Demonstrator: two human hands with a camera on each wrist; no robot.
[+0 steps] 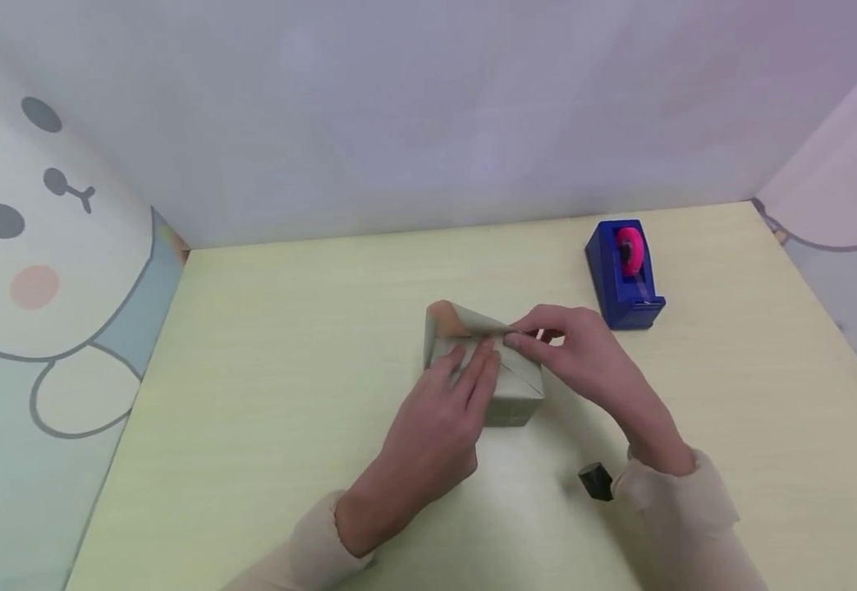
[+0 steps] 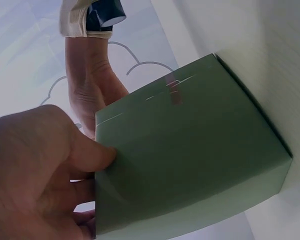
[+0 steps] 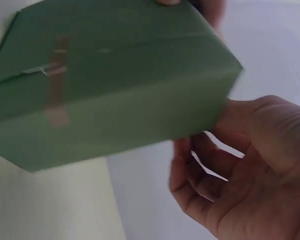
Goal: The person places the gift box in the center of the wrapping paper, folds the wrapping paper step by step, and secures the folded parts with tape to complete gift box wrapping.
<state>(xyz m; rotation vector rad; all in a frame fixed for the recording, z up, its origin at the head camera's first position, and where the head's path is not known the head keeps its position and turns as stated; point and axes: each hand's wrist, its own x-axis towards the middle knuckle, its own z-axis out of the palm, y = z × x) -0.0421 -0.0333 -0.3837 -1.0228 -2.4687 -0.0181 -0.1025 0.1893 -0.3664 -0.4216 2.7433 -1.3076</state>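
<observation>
A small box (image 1: 515, 409) wrapped in plain green paper sits mid-table, its near face toward me. My left hand (image 1: 436, 419) holds it, fingers lying over the top and the thumb pressing the near face in the left wrist view. At the box's far end stands a raised paper flap (image 1: 473, 318), with an orange-brown patch showing beneath it. My right hand (image 1: 579, 353) pinches this flap at its right corner between thumb and fingers. A strip of tape (image 3: 58, 82) crosses a seam on the wrapping in the right wrist view.
A blue tape dispenser (image 1: 624, 279) with a pink-cored roll stands at the back right of the pale table (image 1: 251, 369). Close to my right sleeve (image 1: 680, 501) is a small black object (image 1: 596, 481). A grey-white wall (image 1: 428, 123) rises behind the table.
</observation>
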